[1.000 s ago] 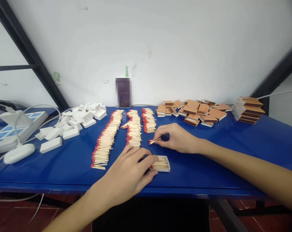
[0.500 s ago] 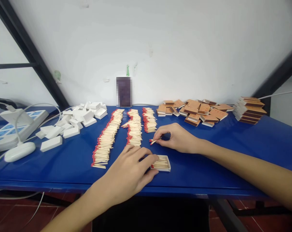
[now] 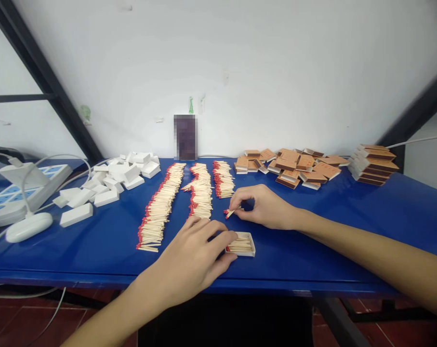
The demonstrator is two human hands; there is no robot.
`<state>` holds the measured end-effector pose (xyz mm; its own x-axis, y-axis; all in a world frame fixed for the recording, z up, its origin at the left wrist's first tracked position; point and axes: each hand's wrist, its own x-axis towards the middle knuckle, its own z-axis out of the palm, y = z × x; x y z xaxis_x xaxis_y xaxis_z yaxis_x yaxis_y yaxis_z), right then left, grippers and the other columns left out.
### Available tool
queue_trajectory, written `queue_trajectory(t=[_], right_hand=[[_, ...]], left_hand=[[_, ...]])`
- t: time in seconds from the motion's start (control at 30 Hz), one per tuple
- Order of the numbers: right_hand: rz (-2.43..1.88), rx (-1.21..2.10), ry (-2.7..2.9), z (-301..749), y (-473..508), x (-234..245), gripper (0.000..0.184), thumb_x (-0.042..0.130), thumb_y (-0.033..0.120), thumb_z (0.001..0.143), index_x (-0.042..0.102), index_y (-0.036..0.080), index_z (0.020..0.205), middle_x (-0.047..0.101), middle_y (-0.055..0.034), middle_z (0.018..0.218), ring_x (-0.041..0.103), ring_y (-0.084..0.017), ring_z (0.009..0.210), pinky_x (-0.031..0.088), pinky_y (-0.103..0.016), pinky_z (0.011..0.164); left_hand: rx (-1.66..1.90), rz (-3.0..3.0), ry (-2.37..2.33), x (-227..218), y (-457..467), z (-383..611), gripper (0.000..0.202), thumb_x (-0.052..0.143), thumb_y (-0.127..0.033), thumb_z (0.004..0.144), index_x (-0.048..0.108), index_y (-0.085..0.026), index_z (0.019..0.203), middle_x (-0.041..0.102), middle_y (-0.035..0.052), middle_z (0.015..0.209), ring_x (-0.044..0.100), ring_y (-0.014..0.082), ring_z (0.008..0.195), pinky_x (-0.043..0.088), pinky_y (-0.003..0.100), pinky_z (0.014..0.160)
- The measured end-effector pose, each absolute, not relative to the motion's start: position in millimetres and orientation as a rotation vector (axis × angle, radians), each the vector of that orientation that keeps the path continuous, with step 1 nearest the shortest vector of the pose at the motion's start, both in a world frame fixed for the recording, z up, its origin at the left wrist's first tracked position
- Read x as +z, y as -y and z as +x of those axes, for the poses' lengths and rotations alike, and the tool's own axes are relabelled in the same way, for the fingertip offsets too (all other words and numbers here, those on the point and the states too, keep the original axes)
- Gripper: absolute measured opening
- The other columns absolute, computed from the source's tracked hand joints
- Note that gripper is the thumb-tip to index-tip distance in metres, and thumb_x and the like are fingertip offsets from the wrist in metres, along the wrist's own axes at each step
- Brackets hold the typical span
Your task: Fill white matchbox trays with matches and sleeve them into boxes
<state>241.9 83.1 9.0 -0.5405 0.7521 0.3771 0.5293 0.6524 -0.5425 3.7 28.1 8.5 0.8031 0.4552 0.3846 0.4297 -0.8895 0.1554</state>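
Observation:
My left hand [image 3: 192,258] grips the left end of a small white matchbox tray [image 3: 244,245] that lies on the blue table [image 3: 348,231] and holds some red-tipped matches. My right hand [image 3: 263,207] is just behind the tray, its fingertips pinched on a few matches [image 3: 230,212] resting on the tabletop. Three long rows of matches [image 3: 200,190] stretch away from my hands toward the wall.
White inner trays [image 3: 110,183] are piled at the back left. Orange-brown matchbox sleeves [image 3: 294,166] lie at the back right beside a neat stack [image 3: 372,164]. A power strip [image 3: 16,193], a white mouse-like device [image 3: 28,226] and cables sit at the left edge.
Almost nothing has shifted. My right hand's fingers have closed a little tighter on the few matches; the left hand keeps its hold on the tray.

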Motion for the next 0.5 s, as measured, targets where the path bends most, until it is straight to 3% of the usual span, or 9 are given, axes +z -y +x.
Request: queue_trajectory(t=[0.5], right_hand=[[-0.953, 0.443, 2.276, 242.8, -82.4, 8.0, 0.012, 0.061, 0.011, 0.081, 0.071, 0.018, 0.080, 0.074, -0.0035, 0.083, 0.067, -0.015, 0.074, 0.051, -0.026, 0.067]], left_hand=[[0.662, 2.932, -0.711, 7.0, -29.2, 3.6, 0.016, 0.053, -0.025, 0.100, 0.058, -0.019, 0.114, 0.064, 0.0049, 0.105, 0.062, 0.0225, 0.099, 0.042, 0.043, 0.094]])
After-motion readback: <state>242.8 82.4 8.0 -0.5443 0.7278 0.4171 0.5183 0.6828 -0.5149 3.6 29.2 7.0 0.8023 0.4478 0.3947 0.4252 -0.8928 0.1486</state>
